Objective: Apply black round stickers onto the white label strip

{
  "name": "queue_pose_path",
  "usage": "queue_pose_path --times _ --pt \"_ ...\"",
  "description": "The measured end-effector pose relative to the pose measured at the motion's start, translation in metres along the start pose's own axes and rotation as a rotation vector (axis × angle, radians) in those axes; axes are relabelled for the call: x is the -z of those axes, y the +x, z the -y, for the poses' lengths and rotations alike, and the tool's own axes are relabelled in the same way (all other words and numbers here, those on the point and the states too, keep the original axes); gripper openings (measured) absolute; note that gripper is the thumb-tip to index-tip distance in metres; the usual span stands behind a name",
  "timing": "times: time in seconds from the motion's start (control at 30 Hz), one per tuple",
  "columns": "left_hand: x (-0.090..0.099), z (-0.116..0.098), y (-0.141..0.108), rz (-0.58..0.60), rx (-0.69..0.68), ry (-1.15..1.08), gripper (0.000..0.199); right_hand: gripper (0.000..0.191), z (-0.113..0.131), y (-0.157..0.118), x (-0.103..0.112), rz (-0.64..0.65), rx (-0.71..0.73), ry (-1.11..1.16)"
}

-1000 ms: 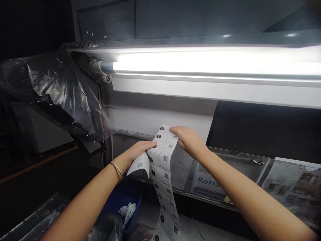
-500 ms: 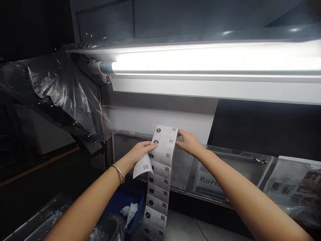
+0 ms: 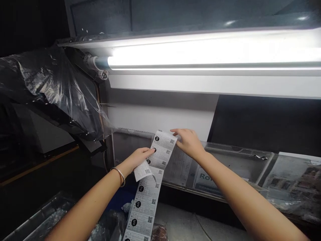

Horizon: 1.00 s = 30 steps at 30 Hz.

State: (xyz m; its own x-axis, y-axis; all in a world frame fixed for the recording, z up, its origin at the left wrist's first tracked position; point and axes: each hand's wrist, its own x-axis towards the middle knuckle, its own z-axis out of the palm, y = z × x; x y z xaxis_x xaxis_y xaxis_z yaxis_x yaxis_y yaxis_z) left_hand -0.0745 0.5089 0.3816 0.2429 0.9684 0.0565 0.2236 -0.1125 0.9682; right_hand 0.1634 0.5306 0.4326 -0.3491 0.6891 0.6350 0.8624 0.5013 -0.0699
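Observation:
A long white strip of printed labels [image 3: 147, 197] hangs down in front of me, with round black marks on one side and square codes on the other. My left hand [image 3: 139, 158] pinches its left edge, thumb on the front. Under that hand a short loose end, also label-printed [image 3: 142, 171], curls outward. Near the strip's top right corner is my right hand [image 3: 188, 142], thumb at the edge and forefinger reaching over the top. Its other fingertips are partly hidden. The strip bends back at the top, and its lower end leaves the view.
A bright tube lamp [image 3: 200, 62] runs above. Clear plastic holders [image 3: 225, 160] line the wall behind my right arm. Plastic sheeting [image 3: 57, 83] hangs at left. Below are a blue bin [image 3: 117, 201] with whitish crumpled material and a clear-plastic-lined container [image 3: 45, 217].
The strip now slants, its lower part swung left, and its top is bent back. My right forefinger has stretched out over the top edge. My left hand has dropped slightly.

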Motion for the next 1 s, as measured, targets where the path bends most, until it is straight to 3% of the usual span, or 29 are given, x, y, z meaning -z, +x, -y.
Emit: queue_pose_path --times 0.17,0.27,0.37,0.47,0.53,0.57,0.63,0.73,0.83,1.0 --pt "0.005 0.01 0.002 -0.002 -0.035 0.174 0.043 0.035 -0.001 0.001 -0.009 0.02 -0.045 -0.02" --pt "0.01 0.012 -0.006 -0.062 -0.028 0.286 0.047 0.052 -0.002 -0.008 -0.007 0.055 0.017 -0.054" --pt "0.013 0.009 -0.032 -0.153 -0.047 0.391 0.047 0.073 0.002 -0.038 0.005 0.054 0.127 -0.076" --pt "0.003 0.004 -0.072 -0.167 -0.112 0.433 0.042 0.061 0.023 -0.096 0.018 -0.012 0.133 0.109" --pt "-0.012 -0.001 -0.101 -0.059 -0.173 0.406 0.04 0.044 0.049 -0.143 0.021 0.067 -0.065 0.449" --pt "-0.021 -0.003 -0.115 0.032 -0.201 0.382 0.04 0.039 0.065 -0.166 0.021 0.18 -0.225 0.651" --pt "-0.041 -0.009 -0.141 0.227 -0.241 0.325 0.041 0.052 0.098 -0.204 0.018 0.351 -0.525 1.029" --pt "-0.063 -0.016 -0.173 0.415 -0.293 0.252 0.043 0.062 0.138 -0.237 0.017 0.429 -0.697 1.444" --pt "-0.071 -0.019 -0.194 0.444 -0.318 0.246 0.041 0.051 0.157 -0.25 0.03 0.384 -0.728 1.525" --pt "-0.071 -0.019 -0.214 0.518 -0.211 0.411 0.05 0.035 0.156 -0.272 0.069 0.226 -0.744 1.191"
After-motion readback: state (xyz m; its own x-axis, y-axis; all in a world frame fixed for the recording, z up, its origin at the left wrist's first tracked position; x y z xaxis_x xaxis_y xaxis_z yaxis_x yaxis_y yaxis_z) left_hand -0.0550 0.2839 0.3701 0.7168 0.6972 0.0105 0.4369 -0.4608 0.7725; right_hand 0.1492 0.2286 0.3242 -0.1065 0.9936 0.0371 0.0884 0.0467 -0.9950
